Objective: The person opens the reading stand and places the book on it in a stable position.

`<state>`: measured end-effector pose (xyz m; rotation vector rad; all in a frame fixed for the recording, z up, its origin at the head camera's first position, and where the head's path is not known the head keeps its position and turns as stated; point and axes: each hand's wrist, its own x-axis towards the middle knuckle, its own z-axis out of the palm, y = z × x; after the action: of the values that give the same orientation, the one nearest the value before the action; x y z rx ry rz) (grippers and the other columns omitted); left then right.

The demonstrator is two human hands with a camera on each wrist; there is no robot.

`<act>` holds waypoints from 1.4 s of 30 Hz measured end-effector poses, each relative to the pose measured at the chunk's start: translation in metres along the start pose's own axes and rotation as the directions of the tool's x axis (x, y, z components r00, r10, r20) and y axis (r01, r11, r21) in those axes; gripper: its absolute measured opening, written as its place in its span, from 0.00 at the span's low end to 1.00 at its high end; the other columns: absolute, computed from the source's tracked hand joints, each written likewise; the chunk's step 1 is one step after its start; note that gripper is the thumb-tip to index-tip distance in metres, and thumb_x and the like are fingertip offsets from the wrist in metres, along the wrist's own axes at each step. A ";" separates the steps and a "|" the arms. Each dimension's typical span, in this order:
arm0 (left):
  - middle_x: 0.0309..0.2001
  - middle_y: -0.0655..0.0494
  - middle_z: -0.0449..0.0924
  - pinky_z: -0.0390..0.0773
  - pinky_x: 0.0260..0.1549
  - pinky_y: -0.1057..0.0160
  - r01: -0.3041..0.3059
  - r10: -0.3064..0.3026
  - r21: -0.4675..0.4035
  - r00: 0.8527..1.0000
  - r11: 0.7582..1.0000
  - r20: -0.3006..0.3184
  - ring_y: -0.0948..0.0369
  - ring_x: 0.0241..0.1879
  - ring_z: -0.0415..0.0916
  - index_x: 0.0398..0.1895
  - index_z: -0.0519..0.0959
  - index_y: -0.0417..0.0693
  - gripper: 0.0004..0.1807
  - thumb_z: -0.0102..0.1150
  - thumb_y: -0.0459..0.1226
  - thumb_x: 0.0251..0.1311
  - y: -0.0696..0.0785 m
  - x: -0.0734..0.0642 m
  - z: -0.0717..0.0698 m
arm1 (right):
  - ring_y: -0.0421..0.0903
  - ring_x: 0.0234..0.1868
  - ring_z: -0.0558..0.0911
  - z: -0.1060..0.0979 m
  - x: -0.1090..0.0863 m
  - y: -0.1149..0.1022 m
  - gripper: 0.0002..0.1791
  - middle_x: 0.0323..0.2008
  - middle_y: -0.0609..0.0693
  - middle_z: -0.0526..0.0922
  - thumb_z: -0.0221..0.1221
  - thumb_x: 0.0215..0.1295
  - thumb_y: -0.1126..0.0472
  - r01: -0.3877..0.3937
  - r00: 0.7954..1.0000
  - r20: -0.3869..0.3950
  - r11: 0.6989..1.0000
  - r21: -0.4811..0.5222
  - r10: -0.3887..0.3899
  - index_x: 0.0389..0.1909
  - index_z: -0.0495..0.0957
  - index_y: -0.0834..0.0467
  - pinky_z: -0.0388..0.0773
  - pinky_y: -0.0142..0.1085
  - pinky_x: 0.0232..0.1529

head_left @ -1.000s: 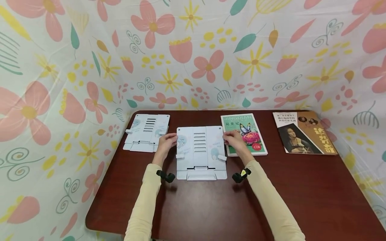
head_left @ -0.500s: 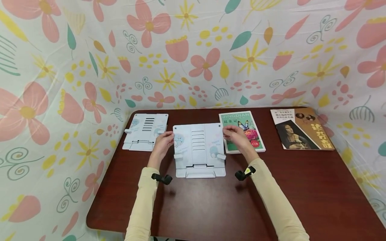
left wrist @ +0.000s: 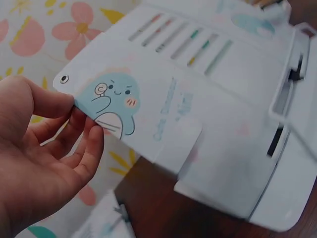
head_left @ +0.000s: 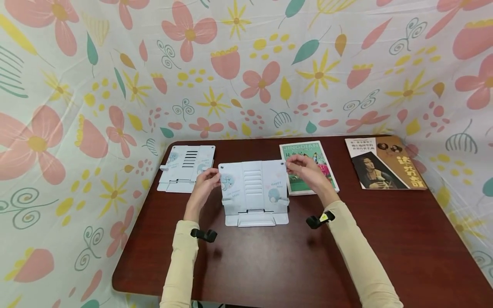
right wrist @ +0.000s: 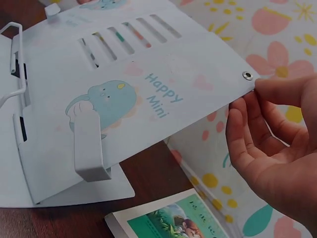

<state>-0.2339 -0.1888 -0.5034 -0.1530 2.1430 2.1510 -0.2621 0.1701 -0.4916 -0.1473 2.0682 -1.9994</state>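
Observation:
A white book stand (head_left: 252,203) printed with cartoon dinosaurs is in the middle of the table, its slotted back panel tilted up from the base. My left hand (head_left: 205,185) pinches the panel's left edge near the top; in the left wrist view, the thumb of that hand (left wrist: 54,144) presses beside a metal eyelet. At the upper right corner, my right hand (head_left: 308,174) pinches the panel between thumb and fingers. The right wrist view shows the stand's base (right wrist: 111,191) under the raised panel, and a white page clip (right wrist: 89,148) at its side.
A second white book stand (head_left: 179,177) lies flat at the back left of the dark wooden table (head_left: 254,265). Behind my right hand lies a green book (head_left: 300,187), partly covered. Farther right is a brown book (head_left: 389,169) with a portrait. Flowered cloth (head_left: 246,64) hangs around the table.
Both hands have lifted the top of the book stand's back panel, so it tilts up from its base. My right hand has shifted to the panel's upper corner.

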 end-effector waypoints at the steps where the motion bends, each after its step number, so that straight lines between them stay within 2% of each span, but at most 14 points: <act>1: 0.40 0.55 0.73 0.77 0.60 0.46 -0.027 0.026 0.040 1.000 0.999 0.007 0.63 0.40 0.75 0.50 0.74 0.33 0.09 0.53 0.31 0.73 0.001 -0.002 -0.001 | 0.43 0.44 0.80 0.000 -0.002 -0.001 0.14 0.42 0.49 0.78 0.60 0.74 0.55 0.008 1.000 -0.004 1.000 -0.018 -0.008 0.49 0.75 0.62 0.79 0.45 0.59; 3: 0.41 0.54 0.73 0.77 0.59 0.43 -0.083 0.080 0.113 0.996 0.990 0.025 0.62 0.40 0.76 0.49 0.75 0.34 0.09 0.54 0.32 0.73 0.003 -0.005 -0.002 | 0.44 0.43 0.81 -0.001 -0.005 -0.001 0.14 0.42 0.49 0.78 0.61 0.73 0.54 0.027 1.000 -0.008 0.998 -0.054 -0.027 0.48 0.76 0.60 0.81 0.42 0.56; 6: 0.40 0.52 0.74 0.80 0.55 0.45 -0.160 0.154 0.197 0.987 0.967 0.044 0.60 0.40 0.78 0.48 0.75 0.34 0.09 0.54 0.33 0.73 0.005 -0.011 -0.005 | 0.48 0.43 0.81 -0.001 -0.008 -0.001 0.13 0.41 0.49 0.79 0.62 0.72 0.54 0.063 0.998 0.005 0.995 -0.077 -0.063 0.47 0.77 0.60 0.82 0.36 0.50; 11: 0.37 0.49 0.77 0.83 0.47 0.52 -0.241 0.238 0.214 0.970 0.947 0.039 0.50 0.39 0.80 0.47 0.77 0.33 0.08 0.55 0.31 0.72 0.005 -0.019 -0.011 | 0.54 0.45 0.81 0.000 -0.015 0.000 0.11 0.40 0.47 0.80 0.61 0.73 0.56 0.127 0.991 0.049 0.989 -0.075 -0.124 0.45 0.77 0.60 0.82 0.33 0.47; 15: 0.38 0.46 0.78 0.84 0.47 0.54 -0.267 0.264 0.205 0.964 0.942 0.045 0.46 0.41 0.81 0.47 0.77 0.31 0.09 0.56 0.31 0.72 0.005 -0.024 -0.012 | 0.47 0.42 0.81 0.001 -0.023 -0.002 0.11 0.39 0.47 0.80 0.60 0.73 0.57 0.174 0.984 0.052 0.976 -0.132 -0.168 0.45 0.77 0.61 0.81 0.30 0.47; 18: 0.39 0.42 0.79 0.83 0.46 0.62 -0.275 0.272 0.232 0.961 0.933 0.044 0.53 0.41 0.82 0.47 0.77 0.31 0.09 0.56 0.31 0.72 0.008 -0.028 -0.011 | 0.44 0.41 0.81 0.001 -0.029 -0.003 0.10 0.39 0.49 0.79 0.60 0.74 0.57 0.209 0.978 0.044 0.960 -0.189 -0.204 0.45 0.77 0.62 0.80 0.30 0.46; 19: 0.40 0.40 0.79 0.82 0.45 0.66 -0.276 0.274 0.243 0.961 0.930 0.044 0.55 0.40 0.81 0.47 0.78 0.30 0.09 0.56 0.30 0.72 0.010 -0.030 -0.011 | 0.46 0.41 0.81 0.001 -0.031 -0.003 0.11 0.39 0.51 0.79 0.59 0.74 0.57 0.221 0.975 0.044 0.954 -0.203 -0.217 0.45 0.77 0.62 0.80 0.31 0.47; 22: 0.40 0.33 0.78 0.79 0.42 0.72 -0.286 0.281 0.267 0.958 0.920 0.059 0.52 0.39 0.80 0.46 0.78 0.29 0.08 0.56 0.28 0.71 0.014 -0.036 -0.010 | 0.52 0.43 0.81 0.001 -0.039 -0.003 0.11 0.39 0.53 0.79 0.59 0.74 0.58 0.245 0.970 0.047 0.941 -0.232 -0.240 0.45 0.78 0.62 0.81 0.34 0.48; 26: 0.40 0.28 0.77 0.78 0.41 0.72 -0.307 0.285 0.290 0.952 0.907 0.115 0.45 0.40 0.79 0.46 0.77 0.27 0.08 0.56 0.27 0.70 0.017 -0.044 -0.013 | 0.54 0.44 0.81 0.003 -0.048 -0.002 0.11 0.40 0.53 0.78 0.60 0.74 0.57 0.247 0.969 0.052 0.936 -0.249 -0.242 0.45 0.78 0.61 0.81 0.34 0.50; 28: 0.40 0.28 0.78 0.78 0.42 0.71 -0.313 0.282 0.292 0.948 0.904 0.144 0.47 0.39 0.79 0.46 0.77 0.28 0.08 0.57 0.28 0.70 0.017 -0.046 -0.015 | 0.53 0.43 0.81 0.003 -0.051 -0.002 0.11 0.40 0.52 0.78 0.60 0.74 0.57 0.250 0.968 0.059 0.937 -0.244 -0.243 0.45 0.78 0.62 0.81 0.34 0.50; 32: 0.39 0.31 0.78 0.79 0.42 0.71 -0.329 0.284 0.268 0.939 0.906 0.193 0.58 0.37 0.79 0.46 0.77 0.30 0.09 0.59 0.30 0.70 0.017 -0.050 -0.021 | 0.54 0.44 0.82 0.002 -0.058 -0.005 0.10 0.39 0.51 0.79 0.61 0.73 0.59 0.263 0.965 0.086 0.937 -0.230 -0.249 0.45 0.78 0.62 0.81 0.32 0.48; 34: 0.38 0.37 0.79 0.80 0.42 0.71 -0.346 0.298 0.250 0.931 0.904 0.210 0.62 0.37 0.79 0.45 0.78 0.30 0.09 0.60 0.30 0.69 0.016 -0.051 -0.024 | 0.52 0.43 0.82 0.002 -0.061 -0.007 0.09 0.39 0.50 0.79 0.61 0.72 0.59 0.267 0.963 0.097 0.938 -0.223 -0.251 0.45 0.78 0.62 0.80 0.32 0.48; 39: 0.37 0.55 0.79 0.80 0.41 0.71 -0.407 0.353 0.206 0.900 0.890 0.255 0.63 0.37 0.77 0.44 0.78 0.30 0.07 0.60 0.27 0.67 0.014 -0.054 -0.029 | 0.44 0.40 0.80 0.003 -0.068 -0.010 0.08 0.38 0.49 0.79 0.62 0.71 0.62 0.292 0.955 0.119 0.935 -0.203 -0.273 0.44 0.79 0.63 0.79 0.31 0.46; 42: 0.36 0.58 0.79 0.79 0.41 0.71 -0.430 0.370 0.202 0.888 0.880 0.274 0.61 0.36 0.78 0.43 0.78 0.30 0.06 0.60 0.26 0.67 0.012 -0.055 -0.030 | 0.43 0.39 0.79 0.002 -0.069 -0.008 0.06 0.37 0.48 0.79 0.62 0.71 0.65 0.326 0.942 0.138 0.928 -0.181 -0.305 0.43 0.79 0.64 0.79 0.32 0.45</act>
<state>-0.1813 -0.2190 -0.4835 0.5856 2.4488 1.9155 -0.1960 0.1848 -0.4755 -0.6534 2.2907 -1.8905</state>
